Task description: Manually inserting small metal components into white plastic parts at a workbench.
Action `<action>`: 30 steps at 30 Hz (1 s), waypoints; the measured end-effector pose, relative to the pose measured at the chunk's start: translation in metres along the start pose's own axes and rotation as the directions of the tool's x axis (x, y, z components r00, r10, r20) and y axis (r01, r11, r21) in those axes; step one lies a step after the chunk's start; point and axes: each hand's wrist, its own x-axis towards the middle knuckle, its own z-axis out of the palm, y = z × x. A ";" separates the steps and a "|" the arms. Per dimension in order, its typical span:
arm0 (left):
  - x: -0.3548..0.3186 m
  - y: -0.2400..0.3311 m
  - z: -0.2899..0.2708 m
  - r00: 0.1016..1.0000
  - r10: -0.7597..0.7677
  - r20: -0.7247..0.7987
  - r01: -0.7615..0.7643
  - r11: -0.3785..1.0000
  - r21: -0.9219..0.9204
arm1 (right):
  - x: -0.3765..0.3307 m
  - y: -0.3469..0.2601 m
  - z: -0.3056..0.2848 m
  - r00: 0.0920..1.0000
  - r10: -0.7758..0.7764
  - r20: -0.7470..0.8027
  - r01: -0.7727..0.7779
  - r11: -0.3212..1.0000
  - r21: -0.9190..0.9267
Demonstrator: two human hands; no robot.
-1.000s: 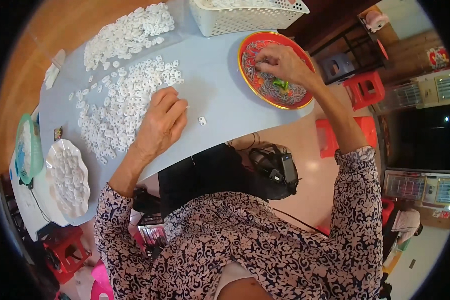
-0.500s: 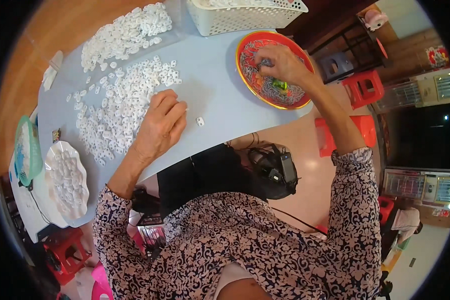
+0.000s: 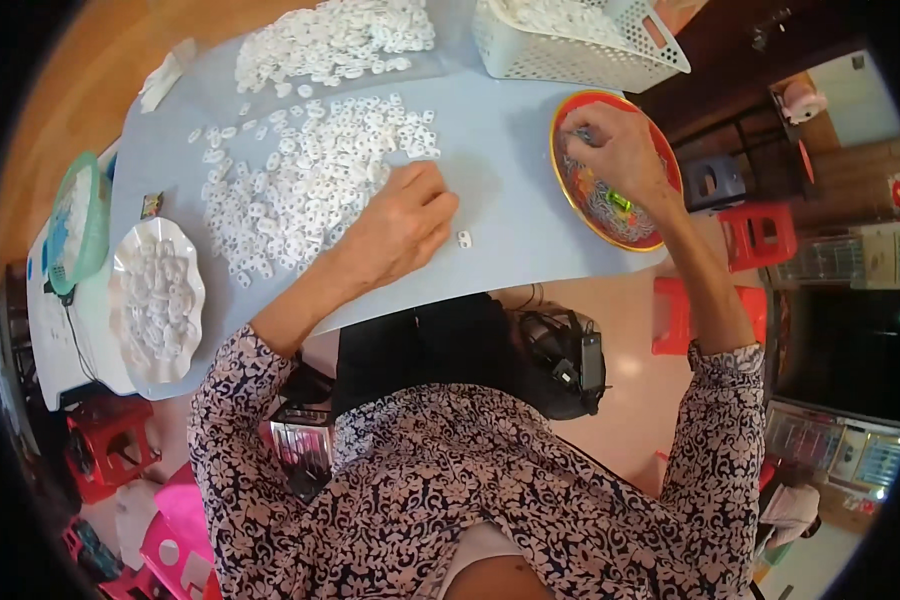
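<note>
While the right hand [image 3: 618, 150] reaches into a red bowl [image 3: 668, 155] with a gold rim, the left hand [image 3: 400, 220] rests at the near edge of a heap of small white two-holed pieces [image 3: 315, 190], as the head view shows. The right thumb and fingers are bent toward each other and pinched on a little clump of small grey pieces [image 3: 587, 134]. More of these lie loose across the bottom of the bowl, with a bright green item [image 3: 619, 201] among them, just below the wrist. The left fingers are curled in and close together, knuckles up; I cannot tell whether anything sits between their tips.

One single white piece [image 3: 464, 239] lies apart from the heap, just to the right of the left hand. Heap and bowl both stand on a pale blue-grey table [image 3: 505, 180], the bowl at its right end. Beyond the heap lies a second pile of white pieces [image 3: 340, 40], and to the right of that a perforated white basket [image 3: 570, 65]. On the left stand a wavy-rimmed white dish [image 3: 200, 290] holding more white pieces and, past it, a green basket [image 3: 95, 220].
</note>
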 end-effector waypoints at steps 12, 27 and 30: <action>0.034 -0.052 0.003 1.000 0.002 0.013 -0.005 0.986 0.166 | 0.056 -0.053 0.079 0.961 -0.265 0.086 0.261 0.964 0.053; 0.011 -0.005 -0.038 0.958 -0.196 -0.209 0.181 0.980 -0.085 | 0.045 -0.050 0.087 0.977 -0.198 0.080 0.183 0.969 0.163; 0.001 0.006 -0.033 0.875 -0.433 -0.219 0.328 0.860 -0.391 | 0.043 -0.048 0.085 0.971 -0.221 0.090 0.214 0.973 0.082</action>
